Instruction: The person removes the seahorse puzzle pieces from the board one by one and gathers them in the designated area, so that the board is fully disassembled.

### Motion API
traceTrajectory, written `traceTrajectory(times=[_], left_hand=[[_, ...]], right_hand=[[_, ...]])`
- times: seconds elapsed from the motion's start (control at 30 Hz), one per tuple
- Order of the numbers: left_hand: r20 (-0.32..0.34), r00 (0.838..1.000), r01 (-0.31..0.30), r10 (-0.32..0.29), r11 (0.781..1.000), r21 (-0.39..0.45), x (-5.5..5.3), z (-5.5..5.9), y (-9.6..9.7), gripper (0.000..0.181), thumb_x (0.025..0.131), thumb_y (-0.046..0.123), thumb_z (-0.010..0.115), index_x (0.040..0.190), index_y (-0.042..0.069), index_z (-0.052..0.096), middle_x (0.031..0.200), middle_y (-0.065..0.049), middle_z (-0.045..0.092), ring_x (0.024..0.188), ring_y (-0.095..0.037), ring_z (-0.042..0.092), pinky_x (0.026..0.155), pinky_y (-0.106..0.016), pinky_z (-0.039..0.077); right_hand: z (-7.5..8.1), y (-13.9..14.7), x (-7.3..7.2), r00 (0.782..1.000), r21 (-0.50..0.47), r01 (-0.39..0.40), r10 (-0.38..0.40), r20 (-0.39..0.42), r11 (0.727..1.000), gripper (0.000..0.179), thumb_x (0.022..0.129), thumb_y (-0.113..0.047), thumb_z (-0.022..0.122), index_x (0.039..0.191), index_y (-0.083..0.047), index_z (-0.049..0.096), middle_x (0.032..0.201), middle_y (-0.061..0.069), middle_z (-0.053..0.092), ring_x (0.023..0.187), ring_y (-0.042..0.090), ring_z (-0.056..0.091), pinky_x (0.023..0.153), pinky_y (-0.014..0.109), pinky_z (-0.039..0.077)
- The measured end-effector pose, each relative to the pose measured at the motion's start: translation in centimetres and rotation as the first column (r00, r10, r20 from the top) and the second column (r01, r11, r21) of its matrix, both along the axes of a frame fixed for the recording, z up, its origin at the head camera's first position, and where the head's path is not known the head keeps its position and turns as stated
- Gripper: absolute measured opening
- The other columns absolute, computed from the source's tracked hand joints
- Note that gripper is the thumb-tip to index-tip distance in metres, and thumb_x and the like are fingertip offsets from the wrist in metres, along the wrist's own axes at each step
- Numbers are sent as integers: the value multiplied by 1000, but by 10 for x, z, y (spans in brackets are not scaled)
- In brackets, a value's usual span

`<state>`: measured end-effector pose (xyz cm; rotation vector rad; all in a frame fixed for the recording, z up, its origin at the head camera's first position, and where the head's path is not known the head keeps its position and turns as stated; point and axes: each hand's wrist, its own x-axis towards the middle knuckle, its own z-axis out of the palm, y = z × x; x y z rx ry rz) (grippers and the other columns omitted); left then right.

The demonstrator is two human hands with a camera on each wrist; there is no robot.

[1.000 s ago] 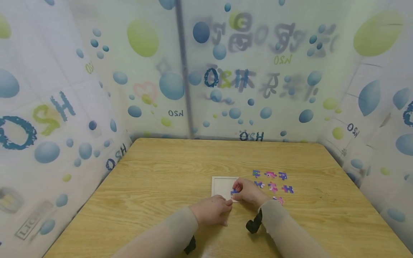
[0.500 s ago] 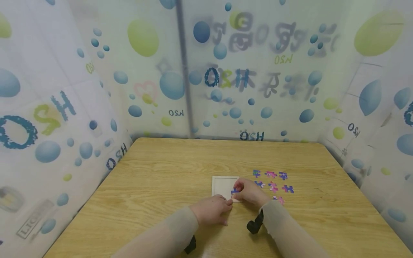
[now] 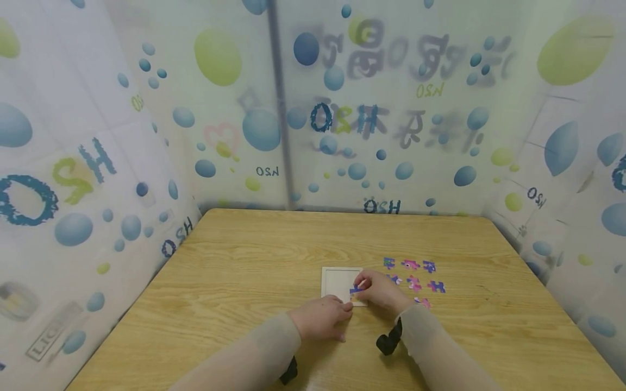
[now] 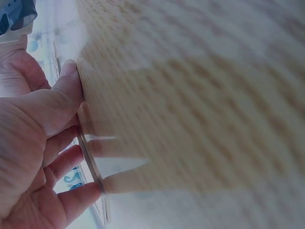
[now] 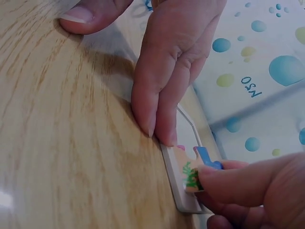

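Note:
My right hand point(image 3: 385, 289) pinches a jigsaw piece point(image 5: 190, 172) between thumb and fingers, over the near right corner of a small square puzzle tray point(image 3: 336, 279). The piece shows blue, tan and a green plant print; in the right wrist view it looks slightly tilted at the tray's rim. Fingertips of my left hand point(image 3: 320, 319) rest on the tray's near edge, the fingers fairly straight. In the left wrist view the left thumb point(image 4: 69, 83) lies at the tabletop, apart from the other fingers. My right hand hides part of the tray's right side.
Several loose pink and purple jigsaw pieces point(image 3: 413, 283) lie in rough rows right of the tray, some partly behind my right hand. The wooden table point(image 3: 235, 255) meets a patterned curtain point(image 3: 235, 152) at the back and sides.
My right hand has shifted slightly to the right, with the jigsaw piece still pinched near the tray's corner. The left hand stays in place on the tray's edge.

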<state>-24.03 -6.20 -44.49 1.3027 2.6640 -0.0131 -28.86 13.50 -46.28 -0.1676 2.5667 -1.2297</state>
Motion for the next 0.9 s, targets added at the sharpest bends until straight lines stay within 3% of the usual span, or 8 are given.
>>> traceTrajectory(times=[0.3,0.5,0.9], left_hand=[[17,1000,-12,12,1000,5,0,-1,0,57,87,42,66,135,11,57,143,0,48,125,-15,49,105,-24,38],[10,1000,-5,5,1000,3,-1,-1,0,57,87,42,66,134,11,57,143,0,48,126,-16,49,106,-24,37],[9,1000,4,-4,1000,9,-2,-1,-1,56,88,42,66,134,11,57,143,-1,48,124,-15,49,105,-24,37]], right_hand=[[-2,2,-1,1000,-47,18,-17,14,999,17,84,-3,71,96,-11,63,86,6,58,79,22,52,69,30,44],[-3,3,-2,999,-51,36,-35,20,998,14,84,-5,72,94,-8,63,87,5,58,80,21,51,70,30,44],[-4,2,-1,999,-83,25,-22,39,996,15,85,-9,71,97,-11,62,81,6,59,71,20,53,63,29,41]])
